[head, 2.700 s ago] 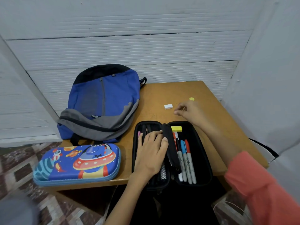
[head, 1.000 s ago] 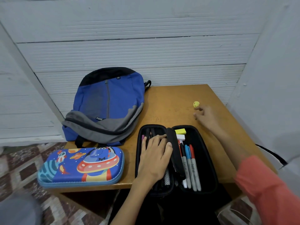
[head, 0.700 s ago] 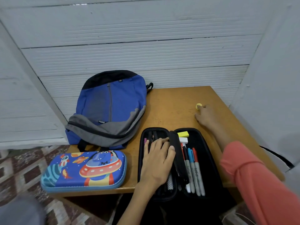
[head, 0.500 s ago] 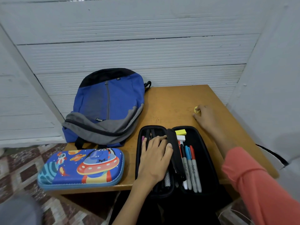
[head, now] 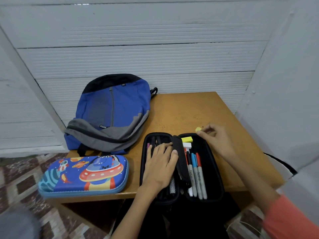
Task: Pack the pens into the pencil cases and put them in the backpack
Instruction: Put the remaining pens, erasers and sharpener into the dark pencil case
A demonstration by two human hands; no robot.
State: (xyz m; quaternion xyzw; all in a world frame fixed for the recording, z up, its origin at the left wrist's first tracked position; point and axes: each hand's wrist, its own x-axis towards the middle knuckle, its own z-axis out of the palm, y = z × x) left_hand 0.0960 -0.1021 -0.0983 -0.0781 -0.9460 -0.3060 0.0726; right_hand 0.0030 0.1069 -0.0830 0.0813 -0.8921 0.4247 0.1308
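**Over the far rim of the open case: R hand pinching a yellow bit, L hand lying flat**

At the far-right corner of the black pencil case, the fingertips of the right hand are pinching a small yellow piece. The other fingers are curling under. Can't tell if the piece is touching the table. The forearm & orange sleeve are trailing off to the lower right.

The left hand is lying flat, fingers straight & slightly spread, pressing on the L half of the case, w/ pens poking out under the palm. In the R half, three markers (black, blue, red caps) are lying side by side, w/ a yellow eraser & a white eraser sitting at the far end.

The space-print pencil case is lying closed at the table's front-left edge, apart from the black one. The blue-grey backpack is lying just behind it, at the far left.
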